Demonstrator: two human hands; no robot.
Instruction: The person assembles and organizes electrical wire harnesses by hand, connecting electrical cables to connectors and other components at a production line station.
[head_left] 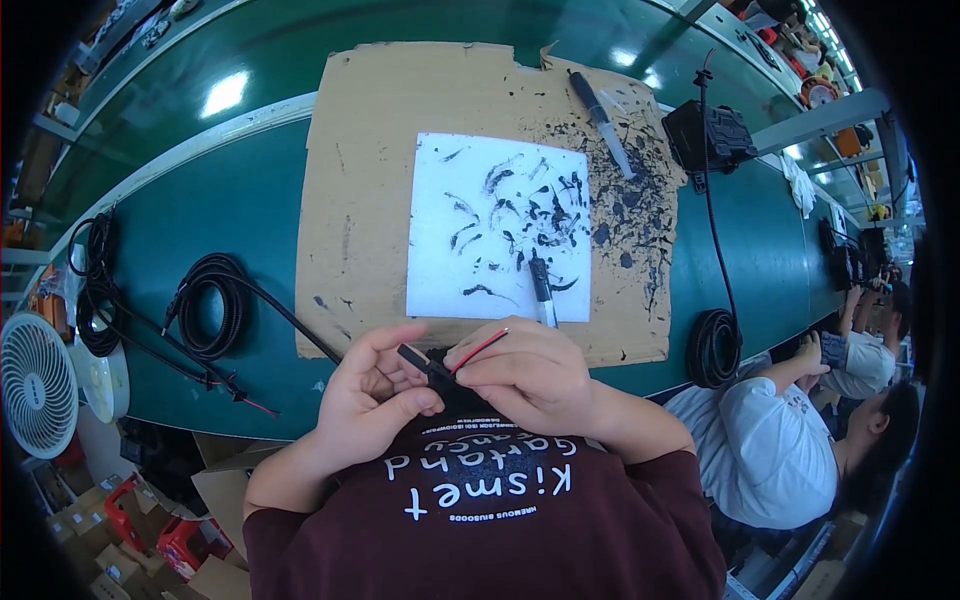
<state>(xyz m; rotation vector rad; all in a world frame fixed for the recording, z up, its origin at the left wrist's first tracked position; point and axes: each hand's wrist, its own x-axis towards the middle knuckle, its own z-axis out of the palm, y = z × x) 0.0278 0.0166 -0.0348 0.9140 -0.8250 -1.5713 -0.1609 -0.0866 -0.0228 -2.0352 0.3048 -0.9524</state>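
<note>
In front of my chest I hold the end of a black cable [440,376], where a dark sleeve-like piece shows between my hands. My left hand [372,395] is closed on it, thumb and fingers curled round. My right hand [530,375] pinches the same end from the other side. A red wire [487,346], with a dark one beside it, sticks up past my right fingertips. From my left hand the cable runs back to a black coil [212,305] on the green table. My fingers partly hide the sleeve.
Stained cardboard [345,200] lies ahead, bearing a white foam sheet [450,255] with black smears. A black-tipped tube [542,285] and a dark-handled tube [605,130] lie there. Cable coils [714,348] flank it. A fan [38,385] stands left; a co-worker [765,450] sits right.
</note>
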